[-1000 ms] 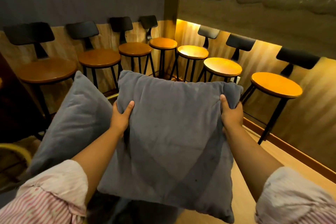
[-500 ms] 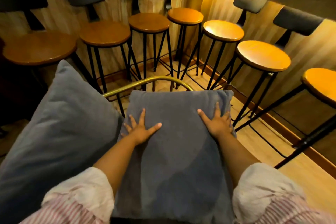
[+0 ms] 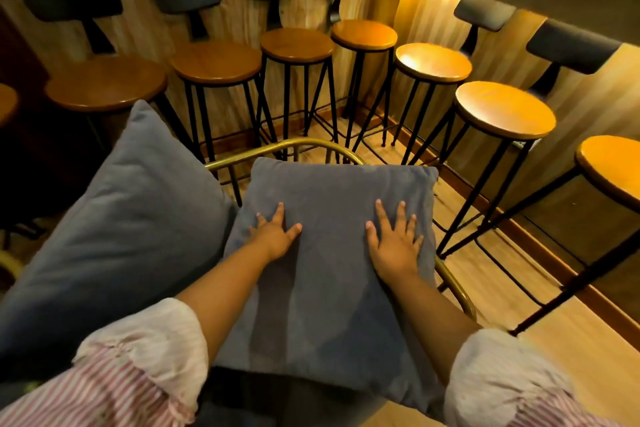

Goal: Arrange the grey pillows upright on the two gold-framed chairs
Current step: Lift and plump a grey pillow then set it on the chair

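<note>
A grey pillow (image 3: 332,253) leans upright against the curved gold frame (image 3: 304,144) of the chair in front of me. My left hand (image 3: 275,232) and my right hand (image 3: 394,241) both lie flat on its face with fingers spread, gripping nothing. A second grey pillow (image 3: 121,218) stands upright on its corner at the left, on another chair whose gold frame (image 3: 7,262) shows only at the left edge. Both chair seats are hidden under the pillows.
Several tall bar stools (image 3: 504,109) with round wooden seats and black metal legs line the wooden-panelled walls behind and to the right of the chairs. Their legs stand close behind the gold frame. Bare wooden floor (image 3: 588,350) lies at the lower right.
I lowered the pillow from mid-air onto the chair and let go of its edges. Both palms now rest flat on its front, slightly lower than half a second ago.
</note>
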A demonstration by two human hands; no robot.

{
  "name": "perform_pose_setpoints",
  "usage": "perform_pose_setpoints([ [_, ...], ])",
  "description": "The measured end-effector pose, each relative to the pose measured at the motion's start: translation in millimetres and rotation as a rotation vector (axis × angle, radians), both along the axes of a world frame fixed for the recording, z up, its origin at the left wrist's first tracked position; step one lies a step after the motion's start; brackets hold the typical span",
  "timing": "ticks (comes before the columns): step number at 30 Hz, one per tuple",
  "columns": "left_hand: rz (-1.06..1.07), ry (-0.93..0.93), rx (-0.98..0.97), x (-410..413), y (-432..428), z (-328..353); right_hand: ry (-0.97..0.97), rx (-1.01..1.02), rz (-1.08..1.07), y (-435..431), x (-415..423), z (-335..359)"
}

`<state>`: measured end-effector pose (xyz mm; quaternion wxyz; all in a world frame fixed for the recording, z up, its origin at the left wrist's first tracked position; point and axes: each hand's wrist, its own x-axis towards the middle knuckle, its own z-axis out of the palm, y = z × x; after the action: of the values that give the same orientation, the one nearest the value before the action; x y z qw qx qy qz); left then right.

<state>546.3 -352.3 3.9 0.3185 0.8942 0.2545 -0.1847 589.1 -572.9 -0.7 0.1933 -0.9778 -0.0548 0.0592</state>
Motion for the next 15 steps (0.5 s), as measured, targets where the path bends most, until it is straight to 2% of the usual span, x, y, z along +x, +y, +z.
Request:
perform_pose_setpoints([
  [5, -0.117, -0.017, -0.047, -87, -35, 32, 0.133, 0.02, 0.233, -10, -60, 17],
  [9, 0.001, -0.093, 0.18, -179, -59, 55, 0.148, 0.174, 0.381, -4, -114, 42],
  [15, 0.234, -0.198, 0.264, -331, -54, 80, 0.117, 0.28, 0.652, 38, -213, 72],
])
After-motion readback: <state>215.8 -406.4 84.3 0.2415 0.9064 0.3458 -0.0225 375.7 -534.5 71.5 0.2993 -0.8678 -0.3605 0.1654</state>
